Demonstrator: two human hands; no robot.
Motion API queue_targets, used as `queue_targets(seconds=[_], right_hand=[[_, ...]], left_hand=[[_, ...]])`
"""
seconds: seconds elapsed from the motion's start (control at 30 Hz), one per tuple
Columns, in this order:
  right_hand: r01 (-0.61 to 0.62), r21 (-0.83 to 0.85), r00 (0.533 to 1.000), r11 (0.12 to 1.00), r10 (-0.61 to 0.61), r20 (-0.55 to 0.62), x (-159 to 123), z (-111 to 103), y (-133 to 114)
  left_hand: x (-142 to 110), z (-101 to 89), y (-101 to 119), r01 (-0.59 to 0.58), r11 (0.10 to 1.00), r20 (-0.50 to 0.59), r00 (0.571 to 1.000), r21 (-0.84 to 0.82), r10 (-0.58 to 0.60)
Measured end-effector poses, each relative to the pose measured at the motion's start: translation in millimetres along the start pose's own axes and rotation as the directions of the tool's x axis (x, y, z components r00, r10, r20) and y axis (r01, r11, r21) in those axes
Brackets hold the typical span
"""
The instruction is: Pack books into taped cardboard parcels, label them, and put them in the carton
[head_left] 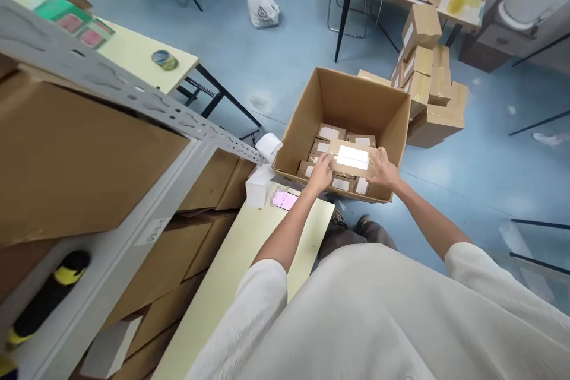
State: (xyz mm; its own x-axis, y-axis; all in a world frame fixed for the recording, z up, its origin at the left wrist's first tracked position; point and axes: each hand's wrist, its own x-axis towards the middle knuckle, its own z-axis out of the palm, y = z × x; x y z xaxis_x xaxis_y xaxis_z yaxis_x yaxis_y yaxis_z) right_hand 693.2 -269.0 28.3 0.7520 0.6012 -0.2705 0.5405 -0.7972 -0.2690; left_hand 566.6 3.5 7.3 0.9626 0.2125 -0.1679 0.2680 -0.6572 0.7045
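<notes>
Between my two hands is a small cardboard box (333,161) with a white label (352,157) on its upper face. My left hand (320,173) grips its left end, fingers closed around the edge. The right end is held by my right hand (385,170). Both hands are over a large open carton (365,95), whose flaps do not show at the rim. Inside the carton lie several small labelled cardboard boxes (330,132), partly covered by the held one and my hands.
A pale yellow table (231,261) stands to my left, with a pink-screened phone (285,199) and white label rolls (259,185). Beside it rises a metal shelf (169,178) holding cartons. Stacked boxes (439,113) stand beyond the carton, and a white plastic bag (262,9) lies on the floor.
</notes>
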Motion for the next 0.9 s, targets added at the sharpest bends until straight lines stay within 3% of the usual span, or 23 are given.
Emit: queue_targets(seconds=[0.17,0.33,0.43,0.6,0.73,0.9], right_hand=[[-0.035,-0.012,0.995,0.999,0.036,0.089,19.4,24.6,14.6],[-0.054,-0.022,0.985,0.998,0.057,0.163,42.3,43.1,33.1],[-0.068,-0.022,0.982,0.997,0.071,0.177,56.7,51.9,39.5],[-0.106,-0.004,0.984,0.994,0.105,0.146,92.9,73.1,37.2],[-0.094,0.039,0.987,0.995,0.087,0.137,133.1,99.9,31.3],[-0.082,0.078,0.981,0.994,0.066,0.185,186.0,149.5,28.9]], left_hand=[[32.6,18.8,-25.2,0.129,0.989,0.079,0.989,-0.074,-0.123],[67.0,41.3,-48.3,0.302,0.926,0.142,0.951,-0.229,-0.275],[88.2,54.3,-58.5,0.317,0.914,0.159,0.946,-0.252,-0.284],[118.9,74.4,-68.5,0.28,0.953,0.104,0.958,-0.115,-0.269],[135.9,90.2,-80.6,0.362,0.932,0.063,0.93,0.014,-0.362],[150.2,105.5,-119.0,0.443,0.894,0.062,0.892,0.068,-0.447]])
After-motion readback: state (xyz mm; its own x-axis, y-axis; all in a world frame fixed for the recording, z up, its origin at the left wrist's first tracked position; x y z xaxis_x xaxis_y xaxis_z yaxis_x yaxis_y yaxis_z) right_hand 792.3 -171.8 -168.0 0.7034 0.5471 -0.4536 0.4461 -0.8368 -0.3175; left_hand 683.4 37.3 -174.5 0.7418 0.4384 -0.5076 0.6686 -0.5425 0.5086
